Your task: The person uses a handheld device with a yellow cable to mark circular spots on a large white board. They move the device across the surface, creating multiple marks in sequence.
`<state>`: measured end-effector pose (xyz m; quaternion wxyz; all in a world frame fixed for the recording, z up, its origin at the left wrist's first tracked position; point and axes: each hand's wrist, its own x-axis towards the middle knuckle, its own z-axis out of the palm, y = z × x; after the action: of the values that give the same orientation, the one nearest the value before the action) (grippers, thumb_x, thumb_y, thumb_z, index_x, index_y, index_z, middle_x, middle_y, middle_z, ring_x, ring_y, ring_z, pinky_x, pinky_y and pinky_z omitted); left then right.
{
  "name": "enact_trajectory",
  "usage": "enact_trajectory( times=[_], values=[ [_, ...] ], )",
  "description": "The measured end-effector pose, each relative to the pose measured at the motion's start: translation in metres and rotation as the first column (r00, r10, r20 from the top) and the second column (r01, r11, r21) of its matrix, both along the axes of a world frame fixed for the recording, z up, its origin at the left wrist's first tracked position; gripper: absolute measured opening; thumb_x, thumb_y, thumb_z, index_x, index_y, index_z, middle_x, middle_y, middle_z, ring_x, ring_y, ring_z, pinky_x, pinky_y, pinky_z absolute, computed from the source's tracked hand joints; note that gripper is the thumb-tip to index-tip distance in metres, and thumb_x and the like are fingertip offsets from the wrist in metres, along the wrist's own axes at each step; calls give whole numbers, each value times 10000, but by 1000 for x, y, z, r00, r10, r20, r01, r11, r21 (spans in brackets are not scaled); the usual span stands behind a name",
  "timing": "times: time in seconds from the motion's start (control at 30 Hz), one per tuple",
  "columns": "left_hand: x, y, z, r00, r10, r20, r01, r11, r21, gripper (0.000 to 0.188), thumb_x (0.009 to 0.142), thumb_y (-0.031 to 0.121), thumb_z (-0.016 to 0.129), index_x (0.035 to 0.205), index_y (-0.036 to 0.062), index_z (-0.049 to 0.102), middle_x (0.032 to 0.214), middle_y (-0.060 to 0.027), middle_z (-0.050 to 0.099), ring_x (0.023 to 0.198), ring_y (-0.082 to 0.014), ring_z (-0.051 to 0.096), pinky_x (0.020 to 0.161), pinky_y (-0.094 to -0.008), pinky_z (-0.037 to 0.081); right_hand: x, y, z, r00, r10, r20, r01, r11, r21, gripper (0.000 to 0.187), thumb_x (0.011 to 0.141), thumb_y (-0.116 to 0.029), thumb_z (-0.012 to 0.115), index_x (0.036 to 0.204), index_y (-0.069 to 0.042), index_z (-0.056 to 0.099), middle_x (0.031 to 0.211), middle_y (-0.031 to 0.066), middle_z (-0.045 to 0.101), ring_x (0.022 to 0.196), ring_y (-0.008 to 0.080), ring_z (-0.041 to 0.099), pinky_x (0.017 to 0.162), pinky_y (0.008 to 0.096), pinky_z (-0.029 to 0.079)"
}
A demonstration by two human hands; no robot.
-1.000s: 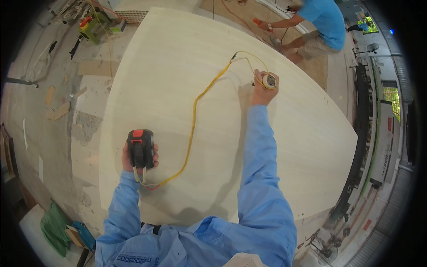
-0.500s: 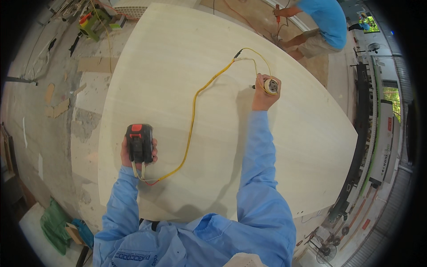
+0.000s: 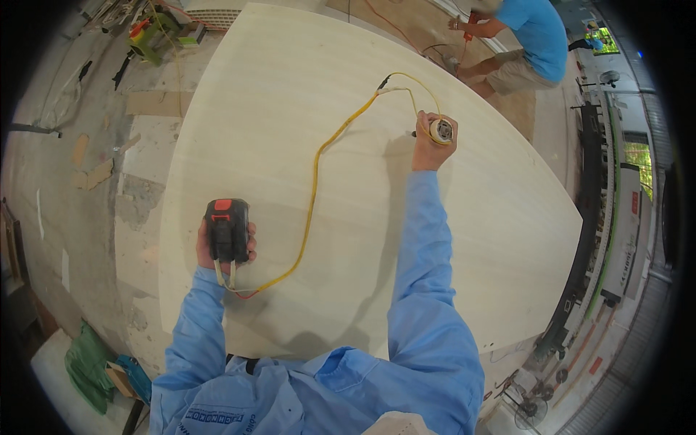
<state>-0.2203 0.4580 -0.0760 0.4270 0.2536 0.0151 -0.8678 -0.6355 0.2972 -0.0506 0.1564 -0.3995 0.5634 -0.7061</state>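
Observation:
In my left hand (image 3: 203,245) sits a black battery pack (image 3: 228,230) with a red button, its fingers wrapped round the sides. Two pale wires leave the pack's near end and join a yellow cable (image 3: 315,185). That cable arcs across the pale board (image 3: 348,254) and splits into two thin yellow wires. These run to a small cylindrical motor-like device (image 3: 441,131), which my right hand (image 3: 431,152) grips. Its round end, white-rimmed with grey metal inside, faces up. A small dark tip (image 3: 414,134) shows left of that hand; whether it belongs to the device is unclear.
Beyond the board's far right edge a person in a blue shirt (image 3: 535,43) bends over a red tool (image 3: 470,27). A green and orange stand (image 3: 148,35) is at far left. Long machine rails (image 3: 589,210) line the right. A green sack (image 3: 90,366) lies at lower left.
My right hand and the device have shifted slightly, and the wires' far end has moved a little left. The other person has leaned in with the red tool. My left hand barely moved.

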Motion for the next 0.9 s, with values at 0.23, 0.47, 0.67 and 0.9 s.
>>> enact_trajectory(
  times=[0.23,0.47,0.67,0.9],
  values=[
    [5,-2,-5,1000,-27,-3,27,999,-26,830,905,683,499,1488,109,366,1151,-167,595,838,-290,628,682,-448,539,3,10,5,1000,-29,12,29,1000,9,291,795,60,771,951,-40,548,793,46,633,649,104,575,567,248,490],
    [2,-4,-2,1000,-21,7,21,1000,-1,835,904,695,481,1489,111,367,1149,-162,594,829,-283,627,677,-443,537,9,23,-3,998,-13,-57,15,999,38,304,784,74,773,957,-39,549,797,48,634,659,115,585,576,258,508],
    [0,-6,1,1000,1,31,-2,1000,21,843,904,697,478,1485,96,368,1129,-163,595,816,-278,627,634,-426,536,10,24,-6,999,-40,16,39,996,74,301,784,73,776,955,-39,555,815,48,633,695,112,591,619,260,519],
    [-4,-11,6,1000,-2,21,2,1000,-9,842,907,690,480,1483,86,367,1114,-170,596,806,-271,625,626,-425,537,10,40,-6,999,-9,-53,15,995,102,286,792,62,776,946,-39,557,837,42,631,726,110,592,660,262,525]
  ],
)
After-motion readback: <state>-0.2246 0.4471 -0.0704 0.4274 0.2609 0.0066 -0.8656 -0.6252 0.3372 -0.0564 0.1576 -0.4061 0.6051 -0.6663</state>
